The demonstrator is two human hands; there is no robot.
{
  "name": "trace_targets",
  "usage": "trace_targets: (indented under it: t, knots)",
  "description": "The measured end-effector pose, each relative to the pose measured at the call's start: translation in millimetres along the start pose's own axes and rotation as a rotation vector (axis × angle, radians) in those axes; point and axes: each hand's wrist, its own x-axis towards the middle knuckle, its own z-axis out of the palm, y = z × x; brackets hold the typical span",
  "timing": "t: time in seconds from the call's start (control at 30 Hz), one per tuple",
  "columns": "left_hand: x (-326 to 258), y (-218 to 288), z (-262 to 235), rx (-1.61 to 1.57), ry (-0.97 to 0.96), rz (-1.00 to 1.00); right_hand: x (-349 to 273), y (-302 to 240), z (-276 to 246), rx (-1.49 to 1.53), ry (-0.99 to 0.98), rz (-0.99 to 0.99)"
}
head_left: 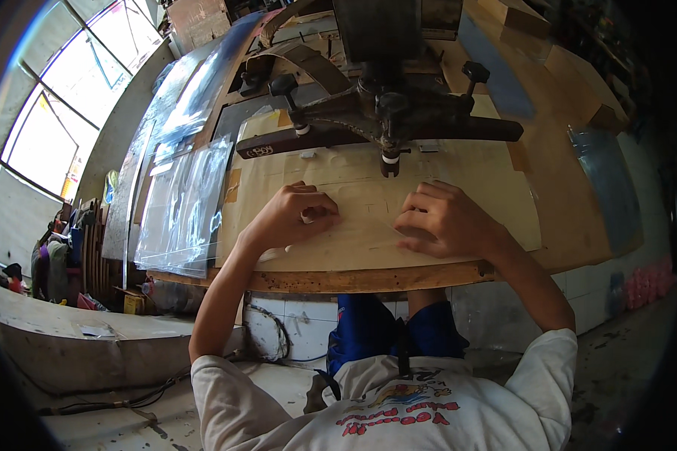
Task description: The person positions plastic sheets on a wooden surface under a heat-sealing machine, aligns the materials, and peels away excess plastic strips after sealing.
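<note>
My left hand is over the pale yellowish board, its thumb and forefinger pinched together. Across from it, my right hand has its fingers curled with the thumb drawn in near them. Faint glossy lines show between the hands, perhaps a clear film, but I cannot make out what the fingertips hold. Small dark marks are on the board between them. Just beyond hangs a dark metal machine head with a long crossbar and black knobs.
Clear plastic sheets lie stacked at the left, with more bluish sheets at the right. Cardboard pieces stand at the far right. The wooden table edge runs before my body. Cables hang below.
</note>
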Motion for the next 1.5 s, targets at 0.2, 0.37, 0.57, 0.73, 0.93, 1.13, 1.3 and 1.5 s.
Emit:
trace_targets:
  t: [0.2, 0.37, 0.57, 0.73, 0.93, 1.13, 1.3, 1.5]
  knots:
    - [0.4, -1.0, -0.2, -0.059, 0.010, -0.021, -0.4, 5.7, 0.0, -0.088, 0.051, -0.023]
    - [0.9, -0.8, -0.9, -0.049, -0.016, -0.010, -4.0, 7.3, -3.1, -0.019, 0.087, 0.052]
    - [1.5, 0.5, -2.2, -0.038, -0.033, 0.010, -6.4, 8.6, -1.4, -0.036, 0.137, 0.077]
    - [-1.0, -1.9, -4.0, -0.037, -0.050, -0.015, -7.0, 12.5, -9.2, -0.008, 0.133, 0.117]
    - [-0.2, -7.8, -5.7, -0.079, -0.006, -0.026, -14.2, 21.0, -27.4, -0.055, 0.226, 0.168]
    - [-2.0, -8.5, -6.1, -0.062, 0.000, -0.031, -15.1, 21.0, -29.9, -0.072, 0.167, 0.200]
    - [-2.6, -7.6, -5.7, -0.035, 0.006, 0.015, -15.2, 18.0, -28.6, -0.047, 0.161, 0.197]
    - [-3.8, -7.0, -5.8, 0.001, 0.029, 0.015, -11.1, 14.5, -26.8, -0.053, 0.162, 0.180]
